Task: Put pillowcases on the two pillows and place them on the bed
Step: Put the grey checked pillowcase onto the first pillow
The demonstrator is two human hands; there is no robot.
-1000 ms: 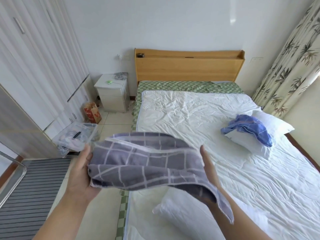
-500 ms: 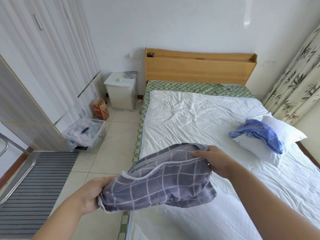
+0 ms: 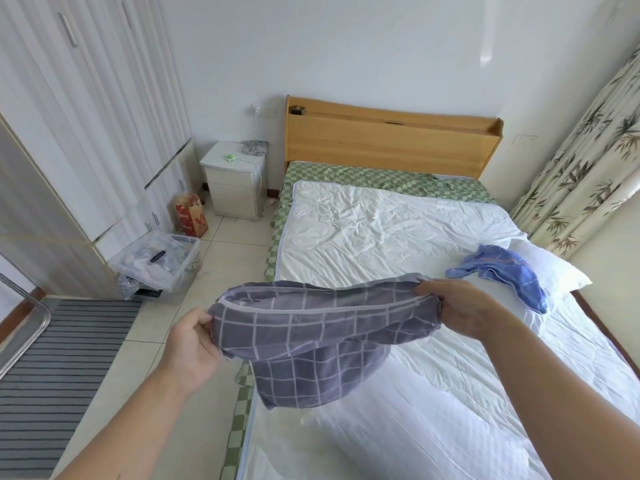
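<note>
Grey pillowcase (image 3: 322,337) stretched between both hands' fingers (image 3: 427,289)

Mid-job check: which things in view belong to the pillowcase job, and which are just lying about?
Job: grey checked pillowcase, gripped by left hand and right hand; blue pillowcase draped on white pillow; bed.

Lying about: nightstand, red paper bag, clear storage bin, striped mat.

Your two bare forearms reach forward, spread apart. Your left hand (image 3: 188,344) is held low, fingers pinched closed on the cloth edge. Your right hand (image 3: 465,308) is held slightly higher, knuckles up, fingers curled shut over the opposite edge.
</note>
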